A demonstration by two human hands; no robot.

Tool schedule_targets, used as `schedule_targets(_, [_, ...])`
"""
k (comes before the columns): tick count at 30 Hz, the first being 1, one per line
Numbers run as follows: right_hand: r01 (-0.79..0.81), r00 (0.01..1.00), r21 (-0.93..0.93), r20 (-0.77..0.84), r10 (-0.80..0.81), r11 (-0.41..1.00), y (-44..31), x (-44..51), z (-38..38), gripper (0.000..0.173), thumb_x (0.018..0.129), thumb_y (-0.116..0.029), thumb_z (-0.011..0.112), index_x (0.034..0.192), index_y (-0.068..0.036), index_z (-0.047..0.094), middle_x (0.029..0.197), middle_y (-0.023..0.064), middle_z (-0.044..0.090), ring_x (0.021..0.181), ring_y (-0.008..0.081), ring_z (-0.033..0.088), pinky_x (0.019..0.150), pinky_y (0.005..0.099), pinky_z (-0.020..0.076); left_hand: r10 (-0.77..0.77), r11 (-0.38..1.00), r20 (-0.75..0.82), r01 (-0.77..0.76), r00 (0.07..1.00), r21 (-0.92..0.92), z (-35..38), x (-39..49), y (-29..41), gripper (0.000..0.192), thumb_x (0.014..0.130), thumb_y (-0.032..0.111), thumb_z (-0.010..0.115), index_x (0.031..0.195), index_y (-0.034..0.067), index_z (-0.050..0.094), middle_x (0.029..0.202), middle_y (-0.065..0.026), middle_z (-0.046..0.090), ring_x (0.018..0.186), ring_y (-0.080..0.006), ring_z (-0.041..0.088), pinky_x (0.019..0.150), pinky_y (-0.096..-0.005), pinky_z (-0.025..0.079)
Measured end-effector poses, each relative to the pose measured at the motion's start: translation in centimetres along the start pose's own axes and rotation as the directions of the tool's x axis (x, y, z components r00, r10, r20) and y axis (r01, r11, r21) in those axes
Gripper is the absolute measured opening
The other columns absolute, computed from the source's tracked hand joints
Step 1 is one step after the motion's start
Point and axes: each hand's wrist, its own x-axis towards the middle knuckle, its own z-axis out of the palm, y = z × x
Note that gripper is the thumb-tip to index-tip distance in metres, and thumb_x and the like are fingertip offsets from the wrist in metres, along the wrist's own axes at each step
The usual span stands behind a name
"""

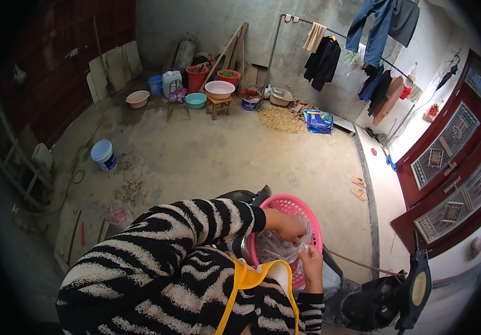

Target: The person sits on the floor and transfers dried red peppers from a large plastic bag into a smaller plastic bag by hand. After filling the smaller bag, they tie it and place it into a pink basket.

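Before me stands a pink perforated plastic basket [316, 217], with crumpled clear plastic bags [271, 247] inside it. My left hand [291, 229] reaches down into the basket, its fingers curled in the clear plastic. At the near right rim, my right hand [312, 263] pinches an edge of the same plastic between thumb and fingers. The two hands are close together. Striped black-and-cream sleeves [207, 222] cover my arms, and a yellow-edged apron [246, 278] hangs at my chest. What lies under the plastic is hidden.
An electric scooter [412, 276] stands at right, close to the basket. A white-and-blue bucket [104, 155] is on the concrete floor at left. Basins, including a pink one on a wooden stool [219, 102], line the back wall. Sandals [358, 188] lie near the step.
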Motion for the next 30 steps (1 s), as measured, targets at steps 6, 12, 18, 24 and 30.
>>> schedule_targets(6, [0.008,1.0,0.014,-0.026,-0.008,1.0,0.4,-0.1,-0.2,0.019,0.084,-0.004,0.064,0.102,0.002,0.061,0.09,0.001,0.063,0.079,0.0078,0.057,0.071,0.0224,0.0446,0.016,1.0,-0.031,-0.016,0.999,0.005,-0.2,-0.2,0.1,0.025,0.084,0.023,0.059,0.093,0.0,0.06,0.085,-0.0176,0.065,0.08,-0.0344,0.062,0.071,-0.042,0.047])
schedule_targets(12, [0.002,0.998,0.076,-0.063,0.002,0.997,0.7,-0.1,-0.2,0.019,0.084,-0.004,0.064,0.102,0.002,0.061,0.09,0.0015,0.064,0.079,0.0081,0.057,0.071,0.0223,0.0448,-0.079,0.976,0.066,0.091,0.995,-0.2,-0.6,-0.3,0.1,0.014,0.081,0.013,0.062,0.086,0.001,0.057,0.075,-0.0121,0.062,0.063,-0.0232,0.064,0.059,-0.0361,0.048])
schedule_targets(18, [0.01,0.998,0.139,-0.065,-0.001,0.99,1.1,-0.1,-0.1,0.02,0.084,-0.002,0.063,0.104,0.002,0.061,0.091,0.0024,0.064,0.08,0.0092,0.058,0.072,0.0225,0.0451,-0.039,0.984,0.054,0.047,0.998,-0.172,-0.6,-0.6,0.5,0.013,0.079,0.011,0.063,0.083,0.001,0.057,0.072,-0.0113,0.062,0.059,-0.0211,0.063,0.056,-0.0355,0.048])
schedule_targets(24, [0.014,0.998,0.174,-0.064,-0.003,0.985,1.4,-0.1,0.1,0.021,0.084,-0.002,0.063,0.104,0.003,0.061,0.092,0.0028,0.064,0.08,0.0093,0.057,0.073,0.0231,0.0448,0.057,0.997,0.035,-0.059,0.998,0.058,-0.7,-1.0,1.2,0.011,0.077,0.009,0.061,0.084,0.002,0.058,0.078,-0.0158,0.063,0.07,-0.0288,0.063,0.063,-0.0398,0.047])
schedule_targets(30, [0.026,0.998,0.183,-0.069,-0.014,0.983,1.7,0.0,-0.1,0.022,0.084,-0.003,0.063,0.104,0.003,0.06,0.092,0.003,0.063,0.081,0.0093,0.057,0.074,0.0237,0.0451,0.104,0.977,-0.019,-0.099,0.994,0.19,0.0,-1.1,1.4,0.016,0.078,0.012,0.056,0.088,0.001,0.06,0.086,-0.0204,0.064,0.082,-0.037,0.062,0.073,-0.0452,0.046])
